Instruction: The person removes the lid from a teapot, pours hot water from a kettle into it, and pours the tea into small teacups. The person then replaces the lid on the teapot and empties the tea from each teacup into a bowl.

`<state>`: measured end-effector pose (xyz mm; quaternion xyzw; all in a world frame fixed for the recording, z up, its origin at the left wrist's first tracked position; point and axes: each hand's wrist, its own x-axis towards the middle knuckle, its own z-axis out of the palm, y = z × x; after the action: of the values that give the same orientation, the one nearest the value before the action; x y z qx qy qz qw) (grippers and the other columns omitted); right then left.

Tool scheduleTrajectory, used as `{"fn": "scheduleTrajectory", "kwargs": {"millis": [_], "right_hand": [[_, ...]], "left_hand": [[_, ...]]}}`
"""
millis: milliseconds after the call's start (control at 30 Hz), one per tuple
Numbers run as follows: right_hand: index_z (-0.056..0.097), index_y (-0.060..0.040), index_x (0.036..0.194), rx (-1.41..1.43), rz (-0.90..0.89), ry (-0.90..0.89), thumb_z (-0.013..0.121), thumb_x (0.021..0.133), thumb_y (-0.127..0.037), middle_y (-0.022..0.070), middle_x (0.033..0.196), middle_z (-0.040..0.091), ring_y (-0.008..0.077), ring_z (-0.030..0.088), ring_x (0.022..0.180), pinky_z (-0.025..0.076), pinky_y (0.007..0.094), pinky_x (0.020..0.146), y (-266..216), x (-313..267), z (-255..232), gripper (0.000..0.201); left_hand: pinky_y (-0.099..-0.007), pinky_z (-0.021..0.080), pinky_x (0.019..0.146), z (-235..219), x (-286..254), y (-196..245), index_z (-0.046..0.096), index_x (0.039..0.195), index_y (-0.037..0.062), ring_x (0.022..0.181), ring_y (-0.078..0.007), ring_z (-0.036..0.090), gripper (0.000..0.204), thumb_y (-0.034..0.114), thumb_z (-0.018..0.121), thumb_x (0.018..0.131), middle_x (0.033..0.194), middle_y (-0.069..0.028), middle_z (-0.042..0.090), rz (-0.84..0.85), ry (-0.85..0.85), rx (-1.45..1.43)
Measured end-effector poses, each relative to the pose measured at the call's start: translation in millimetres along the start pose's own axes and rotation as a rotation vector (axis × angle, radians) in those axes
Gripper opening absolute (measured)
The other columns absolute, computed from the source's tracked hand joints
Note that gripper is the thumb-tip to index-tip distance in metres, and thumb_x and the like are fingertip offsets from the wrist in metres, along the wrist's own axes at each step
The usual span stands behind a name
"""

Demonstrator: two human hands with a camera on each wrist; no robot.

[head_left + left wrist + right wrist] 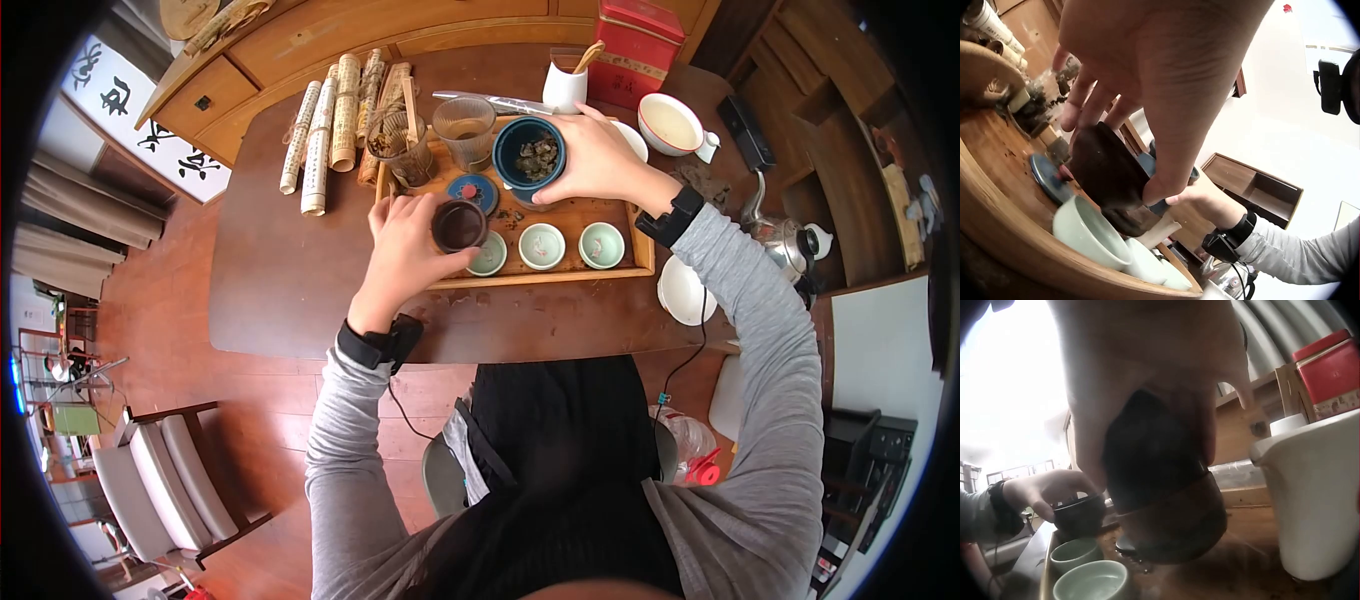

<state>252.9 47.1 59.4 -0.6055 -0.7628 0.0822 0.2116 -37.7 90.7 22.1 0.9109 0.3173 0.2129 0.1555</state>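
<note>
My left hand [395, 255] grips a dark brown cup [459, 227] by its sides, low over the front left of the wooden tea tray [545, 278]. In the left wrist view this cup [1107, 169] is tilted. My right hand [605, 158] holds a dark blue cup [507, 152] with wet tea leaves [538, 157] inside, over the tray's back right. A brownish lower section [1175, 522] shows beneath the blue cup in the right wrist view. Between the hands lies a blue lid [484, 196] with a red knob. Pale green cups [541, 247] line the tray's front, one partly behind the dark cup.
Two glass cups [465, 135] stand at the tray's back left, near paper scrolls [319, 150]. A red tin [635, 55], a white tool holder [563, 88], a white pitcher [670, 125] and a metal kettle [785, 245] stand behind and right. A white bowl [685, 292] sits beneath my right forearm.
</note>
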Motion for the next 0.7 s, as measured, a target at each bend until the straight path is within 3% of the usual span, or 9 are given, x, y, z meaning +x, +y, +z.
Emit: {"fn": "scheduleTrajectory", "kwargs": {"millis": [133, 233, 433, 700], "right_hand": [[0.064, -0.0094, 0.126, 0.028, 0.011, -0.027, 0.089, 0.058, -0.042, 0.0135, 0.118, 0.071, 0.0301, 0.064, 0.117, 0.03, 0.0544, 0.118, 12.1, -3.1, 1.2, 0.079], [0.064, -0.0097, 0.125, 0.023, -0.016, -0.02, 0.089, 0.058, -0.041, 0.0129, 0.118, 0.071, 0.03, 0.064, 0.117, 0.029, 0.055, 0.119, 23.1, -4.0, 5.0, 0.078], [0.064, -0.0121, 0.126, 0.035, 0.01, -0.114, 0.088, 0.06, -0.041, 0.0101, 0.121, 0.071, 0.0287, 0.063, 0.12, 0.025, 0.0566, 0.12, 37.1, 1.1, 2.0, 0.077], [0.063, -0.0129, 0.127, 0.092, -0.026, -0.228, 0.088, 0.061, -0.042, 0.0083, 0.123, 0.071, 0.0267, 0.062, 0.122, 0.021, 0.0596, 0.121, 46.0, 10.6, -3.3, 0.076]], "left_hand": [[-0.0493, 0.028, 0.109, -8.6, -15.7, -12.7, 0.066, 0.115, 0.0082, 0.104, -0.0293, 0.059, 0.059, 0.037, 0.085, 0.067, 0.101, -0.0095, 0.069, -0.021, 0.057, 0.074], [-0.0486, 0.025, 0.113, -13.0, -26.6, -16.8, 0.066, 0.116, 0.0056, 0.114, -0.0314, 0.056, 0.062, 0.037, 0.085, 0.066, 0.107, -0.0122, 0.068, -0.125, -0.007, 0.132], [-0.0536, 0.02, 0.116, -10.8, -39.9, -23.4, 0.066, 0.117, 0.0055, 0.128, -0.0312, 0.049, 0.062, 0.036, 0.085, 0.066, 0.117, -0.0163, 0.065, -0.11, -0.028, 0.22], [-0.0549, 0.016, 0.117, -3.9, -46.4, -23.1, 0.065, 0.118, 0.0067, 0.133, -0.0311, 0.046, 0.062, 0.037, 0.084, 0.068, 0.121, -0.0162, 0.063, -0.192, -0.038, 0.224]]}}
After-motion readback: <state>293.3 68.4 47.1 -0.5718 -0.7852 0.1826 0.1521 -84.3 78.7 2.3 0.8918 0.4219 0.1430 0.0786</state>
